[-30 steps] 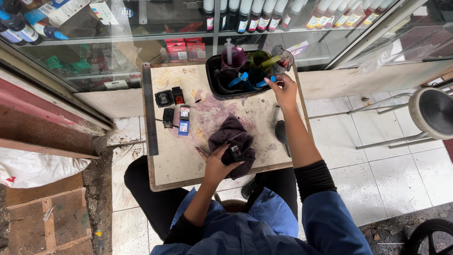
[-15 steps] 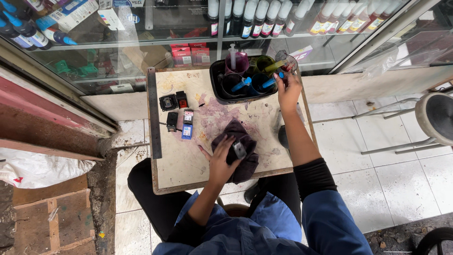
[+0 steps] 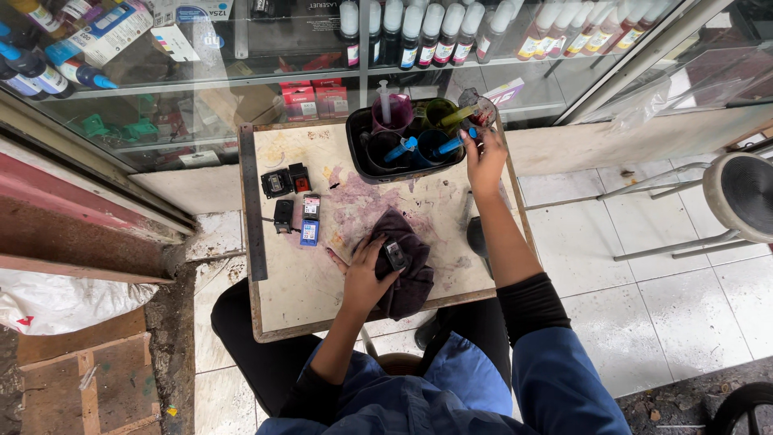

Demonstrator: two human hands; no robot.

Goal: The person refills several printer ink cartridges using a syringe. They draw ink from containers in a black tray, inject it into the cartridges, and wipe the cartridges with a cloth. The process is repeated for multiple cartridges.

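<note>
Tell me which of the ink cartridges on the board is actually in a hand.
The small black cartridge resting on the dark cloth, steadied by the left hand. The other cartridges lie untouched in a cluster near the board's left edge, one with a blue label.

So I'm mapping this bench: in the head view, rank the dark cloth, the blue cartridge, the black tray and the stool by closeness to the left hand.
1. Dark cloth, under the left hand.
2. Blue cartridge, just beyond the hand, to its left.
3. Black tray, far edge of the board.
4. Stool, far right.
</note>
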